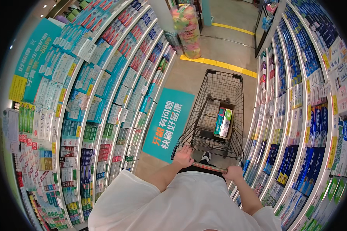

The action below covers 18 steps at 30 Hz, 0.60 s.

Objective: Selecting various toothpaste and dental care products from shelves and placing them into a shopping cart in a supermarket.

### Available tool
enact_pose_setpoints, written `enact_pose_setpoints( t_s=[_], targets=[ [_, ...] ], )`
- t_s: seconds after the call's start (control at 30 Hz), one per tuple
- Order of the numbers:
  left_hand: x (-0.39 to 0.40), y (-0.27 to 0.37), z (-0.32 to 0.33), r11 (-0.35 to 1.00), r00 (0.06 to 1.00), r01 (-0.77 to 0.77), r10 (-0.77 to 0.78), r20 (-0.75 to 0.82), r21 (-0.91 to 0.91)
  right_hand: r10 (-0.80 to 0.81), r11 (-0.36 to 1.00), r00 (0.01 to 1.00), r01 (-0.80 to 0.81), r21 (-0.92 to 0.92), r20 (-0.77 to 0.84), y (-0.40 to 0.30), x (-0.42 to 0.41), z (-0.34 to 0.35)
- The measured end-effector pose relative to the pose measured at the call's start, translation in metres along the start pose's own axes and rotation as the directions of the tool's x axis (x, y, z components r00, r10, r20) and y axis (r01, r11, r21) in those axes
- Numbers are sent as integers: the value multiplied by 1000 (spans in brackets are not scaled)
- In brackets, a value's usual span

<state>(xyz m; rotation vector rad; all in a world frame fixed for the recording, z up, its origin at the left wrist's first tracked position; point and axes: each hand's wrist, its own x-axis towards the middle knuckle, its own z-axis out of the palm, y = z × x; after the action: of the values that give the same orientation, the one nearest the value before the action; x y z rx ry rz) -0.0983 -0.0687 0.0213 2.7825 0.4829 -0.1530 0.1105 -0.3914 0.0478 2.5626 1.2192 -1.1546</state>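
A black wire shopping cart (204,115) stands in front of me in the aisle. My right hand (233,172) is closed around the right end of its handle bar (209,167). At the left end of the handle, my left hand (183,156) lies over the cart's corner with its fingers pointing forward. Inside the basket, towards the right side, is an open cardboard box (230,115). It holds several toothpaste-type cartons (223,122) in teal, white, green and pink.
Tall shelves of boxed oral-care goods line the left (104,86) and the right (300,115), close to the cart's right side. A teal floor sticker (170,124) with writing lies left of the cart. Ahead are yellow floor strips (219,64) and a tall, colourful wrapped bundle (186,31).
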Motion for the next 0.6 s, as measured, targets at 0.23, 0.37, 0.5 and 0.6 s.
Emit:
enact_pose_setpoints(
  t_s=[0.23, 0.37, 0.5, 0.6],
  targets=[
    [32, -15, -11, 998, 997, 70, -70, 20, 1, -8, 1000, 977, 9, -1, 213, 3, 57, -47],
    [46, -31, -12, 997, 996, 82, -82, -25, 1, -41, 999, 952, 46, -12, 302, 2, 89, -60],
    [63, -48, -21, 997, 995, 40, -35, -96, 58, -72, 994, 960, 92, -60, 271, 4, 119, -61],
    [78, -61, -30, 998, 988, 39, -32, -152, 43, -89, 991, 963, 111, -74, 255, 0, 139, -72]
  ],
)
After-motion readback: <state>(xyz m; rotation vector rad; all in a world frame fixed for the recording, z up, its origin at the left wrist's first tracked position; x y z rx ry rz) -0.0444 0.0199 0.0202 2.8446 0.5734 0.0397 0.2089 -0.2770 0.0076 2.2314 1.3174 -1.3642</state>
